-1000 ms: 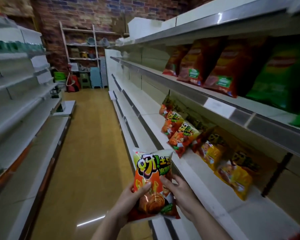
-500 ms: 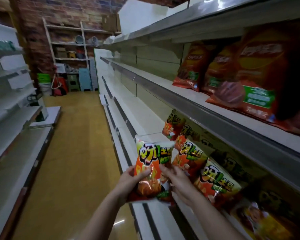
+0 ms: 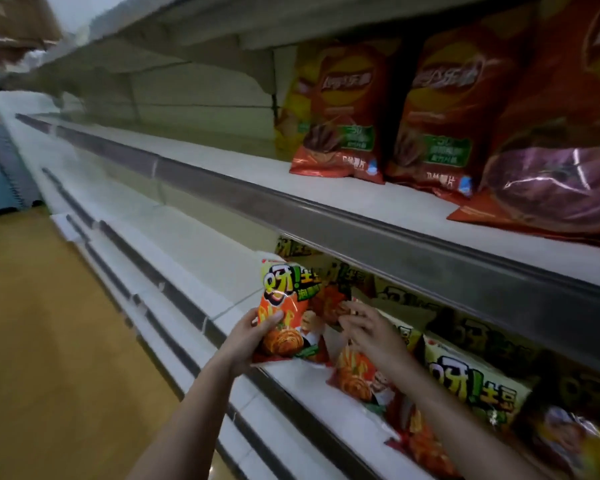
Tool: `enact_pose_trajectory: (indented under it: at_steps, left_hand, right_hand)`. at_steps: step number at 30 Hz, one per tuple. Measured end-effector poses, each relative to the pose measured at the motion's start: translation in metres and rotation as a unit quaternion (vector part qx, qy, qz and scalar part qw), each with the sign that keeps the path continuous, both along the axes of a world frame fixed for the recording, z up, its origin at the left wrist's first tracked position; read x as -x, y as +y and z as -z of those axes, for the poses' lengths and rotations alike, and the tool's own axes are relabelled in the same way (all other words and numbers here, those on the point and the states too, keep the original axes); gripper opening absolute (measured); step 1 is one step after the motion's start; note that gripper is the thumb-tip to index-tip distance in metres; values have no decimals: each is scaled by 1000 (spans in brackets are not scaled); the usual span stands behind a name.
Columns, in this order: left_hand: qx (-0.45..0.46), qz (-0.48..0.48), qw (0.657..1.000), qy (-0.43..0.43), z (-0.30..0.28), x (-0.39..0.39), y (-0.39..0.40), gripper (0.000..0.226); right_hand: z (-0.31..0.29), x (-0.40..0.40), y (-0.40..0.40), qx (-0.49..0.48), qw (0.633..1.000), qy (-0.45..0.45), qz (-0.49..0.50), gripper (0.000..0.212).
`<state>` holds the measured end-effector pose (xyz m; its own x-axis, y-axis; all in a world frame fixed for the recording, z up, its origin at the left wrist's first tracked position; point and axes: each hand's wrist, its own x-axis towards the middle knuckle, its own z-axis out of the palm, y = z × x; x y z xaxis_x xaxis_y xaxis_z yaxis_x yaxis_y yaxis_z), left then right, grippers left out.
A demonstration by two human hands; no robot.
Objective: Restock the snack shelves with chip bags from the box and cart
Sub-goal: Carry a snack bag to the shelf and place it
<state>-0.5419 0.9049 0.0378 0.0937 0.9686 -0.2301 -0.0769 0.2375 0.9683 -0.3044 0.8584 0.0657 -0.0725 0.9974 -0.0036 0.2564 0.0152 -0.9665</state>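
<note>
While two hands (image 3: pixel 312 334) grip one orange bag (image 3: pixel 286 313).

Held chip bag (image 3: pixel 286 317): orange-red with a yellow-green top band and black-outlined lettering. Bags right of the grip (image 3: pixel 471 382): same pattern. Upper bags (image 3: pixel 340 109): red-brown, yellow emblem, green label. Shelves (image 3: pixel 388 202): white, grey edge strips. Floor (image 3: pixel 49 323): ochre yellow.

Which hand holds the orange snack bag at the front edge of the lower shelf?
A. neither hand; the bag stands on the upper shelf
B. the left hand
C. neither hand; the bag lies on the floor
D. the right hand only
B: the left hand grips the orange snack bag by its lower left side, while the right hand touches the neighbouring bags on the lower shelf.
</note>
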Motion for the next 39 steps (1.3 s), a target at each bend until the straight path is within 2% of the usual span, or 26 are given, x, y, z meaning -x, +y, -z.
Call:
enact_pose_trajectory:
  at_steps: [2,5,6,10,14,16,18,21,23,29,32,34,37,39]
  left_hand:
    - [5,54,998,-8,4,1,30,72]
    - [0,125,992,14,11,-6,59,82]
    - [-3,158,987,26,14,-7,67,81]
    - [5,242,969,41,33,-5,94,54]
    - [8,300,953,34,44,8,111,86]
    - [12,334,941,46,50,12,116,85]
    - [14,346,936,64,56,12,119,72]
    - [-18,328,937,117,56,4,116,58]
    - [-38,299,942,147,55,-1,110,52]
    - [-59,232,951,197,52,-4,99,63]
    - [-91,179,951,234,46,-5,102,77]
    - [-160,116,938,284,37,-10,96,84]
    - [-295,38,909,293,15,-33,67,69]
    - [-337,62,906,249,-2,-53,43,55]
  right_hand:
    - [0,-2,4,-1,998,-12,61,19]
    - [0,-6,-2,3,991,-26,134,13]
    - [2,-6,-5,4,987,-27,157,13]
    - [15,0,-22,4,968,-45,247,17]
    - [29,6,-44,28,952,-33,303,23]
    - [34,10,-52,46,949,-49,308,27]
    - [38,14,-55,63,950,-78,296,34]
    - [42,17,-54,63,946,-128,291,45]
    - [46,22,-53,58,944,-126,299,52]
    - [54,36,-50,59,938,-136,313,59]
    - [55,37,-50,52,934,-100,339,52]
    - [53,37,-54,34,925,-63,373,40]
    - [51,37,-66,5,906,-25,422,25]
    - [49,33,-76,-6,894,-18,447,23]
